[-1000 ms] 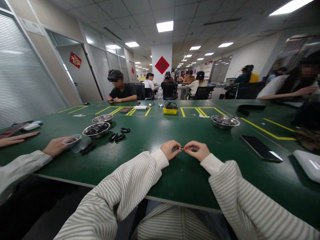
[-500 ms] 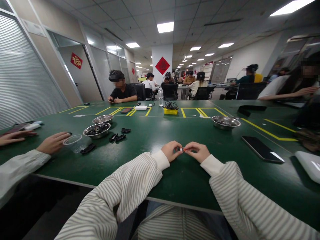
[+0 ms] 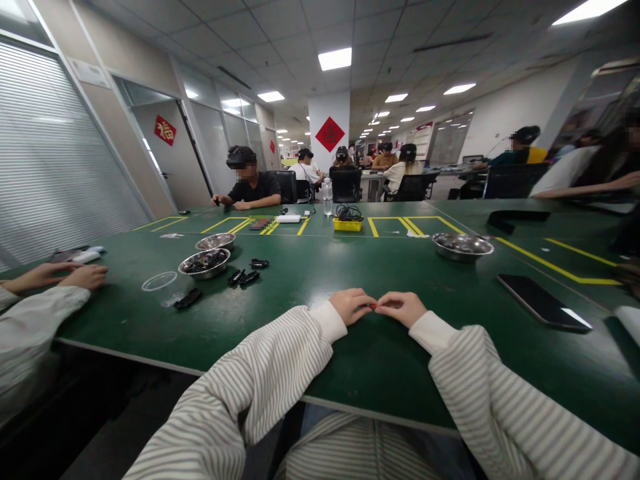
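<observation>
One tiny red-and-dark piece (image 3: pixel 373 306), slim, mostly hidden by fingertips; finer detail too small to tell. Location: between the hands, over the flat green bench (image 3: pixel 370 363). Left hand (image 3: pixel 351 306): pinching its dark end. Right hand (image 3: pixel 401 308): thumb and forefinger closed on its red end.

Over the green table (image 3: pixel 285 290), the left hand (image 3: pixel 351 307) and right hand (image 3: pixel 404 309) pinched a small reddish piece (image 3: pixel 373 306). With them as the dial's centre, a clear cup (image 3: pixel 167 292) sat at nine o'clock, a metal bowl (image 3: pixel 219 270) of dark parts (image 3: pixel 206 259) at ten, a yellow box (image 3: pixel 347 227) of black cable (image 3: pixel 349 213) just before twelve, another metal bowl (image 3: pixel 463 255) at two, a phone (image 3: pixel 541 301) at three.
</observation>
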`<action>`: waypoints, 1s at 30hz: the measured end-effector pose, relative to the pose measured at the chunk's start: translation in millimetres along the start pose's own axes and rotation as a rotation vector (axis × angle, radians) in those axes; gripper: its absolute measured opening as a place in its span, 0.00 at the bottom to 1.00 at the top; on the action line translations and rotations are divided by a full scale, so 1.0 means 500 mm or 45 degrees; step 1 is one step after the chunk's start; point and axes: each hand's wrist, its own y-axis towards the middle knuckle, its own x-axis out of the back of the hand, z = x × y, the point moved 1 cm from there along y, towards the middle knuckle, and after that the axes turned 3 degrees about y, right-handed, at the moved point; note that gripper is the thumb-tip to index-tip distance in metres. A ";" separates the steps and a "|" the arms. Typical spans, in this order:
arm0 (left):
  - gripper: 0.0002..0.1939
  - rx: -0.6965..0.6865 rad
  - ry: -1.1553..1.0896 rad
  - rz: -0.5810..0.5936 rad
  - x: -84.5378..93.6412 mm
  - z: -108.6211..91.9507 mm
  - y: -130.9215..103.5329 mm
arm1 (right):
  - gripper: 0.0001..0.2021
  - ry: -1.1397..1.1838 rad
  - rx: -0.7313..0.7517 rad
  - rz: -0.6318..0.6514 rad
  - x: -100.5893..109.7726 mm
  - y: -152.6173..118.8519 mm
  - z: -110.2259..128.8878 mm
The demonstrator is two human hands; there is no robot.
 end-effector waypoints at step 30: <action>0.10 1.073 0.512 0.072 0.037 0.333 -0.072 | 0.11 -0.312 -0.033 0.181 0.009 -0.003 0.002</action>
